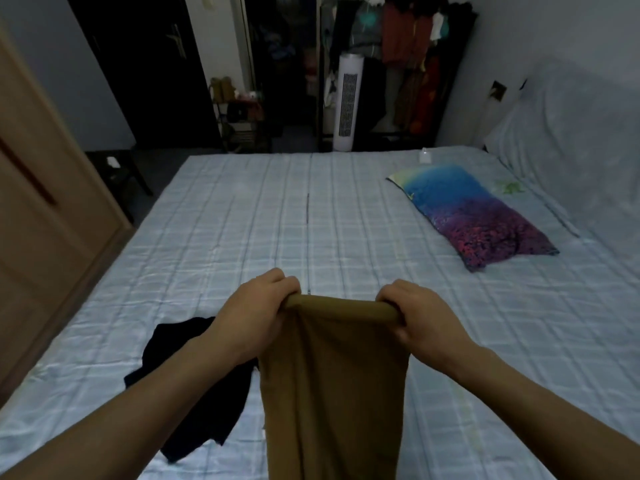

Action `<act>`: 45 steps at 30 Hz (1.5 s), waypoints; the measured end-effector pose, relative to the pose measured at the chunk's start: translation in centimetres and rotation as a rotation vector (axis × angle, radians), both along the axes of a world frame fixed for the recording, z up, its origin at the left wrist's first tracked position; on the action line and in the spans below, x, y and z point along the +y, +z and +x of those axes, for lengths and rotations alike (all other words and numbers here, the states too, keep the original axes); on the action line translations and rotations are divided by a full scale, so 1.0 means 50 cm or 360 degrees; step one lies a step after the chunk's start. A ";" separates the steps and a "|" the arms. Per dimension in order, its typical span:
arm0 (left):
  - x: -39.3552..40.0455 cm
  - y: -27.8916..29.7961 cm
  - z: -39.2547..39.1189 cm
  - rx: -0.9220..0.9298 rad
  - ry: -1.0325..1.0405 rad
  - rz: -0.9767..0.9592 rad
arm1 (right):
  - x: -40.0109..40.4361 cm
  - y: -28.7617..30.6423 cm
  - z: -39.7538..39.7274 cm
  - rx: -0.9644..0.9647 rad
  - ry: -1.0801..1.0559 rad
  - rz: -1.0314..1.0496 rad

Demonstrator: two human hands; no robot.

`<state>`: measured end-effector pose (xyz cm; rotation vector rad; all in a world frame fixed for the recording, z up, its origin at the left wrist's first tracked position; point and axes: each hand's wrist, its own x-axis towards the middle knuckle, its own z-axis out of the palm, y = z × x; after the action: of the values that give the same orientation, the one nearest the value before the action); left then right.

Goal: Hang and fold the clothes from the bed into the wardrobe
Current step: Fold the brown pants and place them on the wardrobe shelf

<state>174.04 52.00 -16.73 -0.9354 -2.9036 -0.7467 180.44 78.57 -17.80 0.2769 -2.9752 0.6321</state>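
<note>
Folding step, judged under way: left hand (254, 315) and right hand (420, 320) each pinch a top corner of the soft, matte ochre garment (334, 393), hanging above the bed (242, 220) near edge. Next: double it evenly. Limp black garment (194, 382) lies leftward; glossy pillow (474, 216) farther right.

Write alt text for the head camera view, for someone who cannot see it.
Two hands, left hand and right hand, grip the top edge of a brown garment hanging above a checked bed. A black garment lies at left, a colourful pillow at right.
</note>
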 end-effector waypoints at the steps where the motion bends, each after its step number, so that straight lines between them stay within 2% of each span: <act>1: 0.006 0.003 -0.009 0.0056 0.0022 0.0008 | 0.002 0.003 -0.012 0.0052 -0.0030 -0.0002; 9: 0.034 0.037 -0.063 0.0509 0.0104 0.0151 | 0.014 0.037 -0.095 0.0485 -0.0137 0.0017; 16: 0.019 -0.041 -0.029 0.0560 0.0034 0.0098 | 0.024 -0.032 -0.063 0.0603 -0.0008 0.0080; 20: 0.009 -0.168 0.040 0.0287 -0.0044 -0.0065 | 0.029 -0.163 0.005 0.0330 0.0062 0.0162; 24: 0.000 -0.312 0.125 -0.0263 -0.0024 -0.0224 | 0.023 -0.310 0.097 -0.0151 0.0145 0.0151; 28: -0.005 -0.401 0.213 -0.0636 -0.0137 -0.0386 | 0.011 -0.423 0.204 -0.0606 0.0179 0.0158; 32: -0.018 -0.446 0.254 -0.0911 -0.0235 -0.0418 | 0.011 -0.462 0.256 -0.0916 0.0276 0.0051; 37: -0.027 -0.488 0.234 -0.1164 -0.0379 -0.0524 | 0.014 -0.477 0.230 -0.1146 0.0475 0.0017; 45: -0.014 -0.547 0.145 -0.1300 -0.0591 -0.0667 | 0.001 -0.520 0.128 -0.1414 0.0559 0.0052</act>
<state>181.28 51.31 -44.07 -1.5468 -3.7485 -0.6492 186.84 78.63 -43.80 0.6895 -3.8202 0.9411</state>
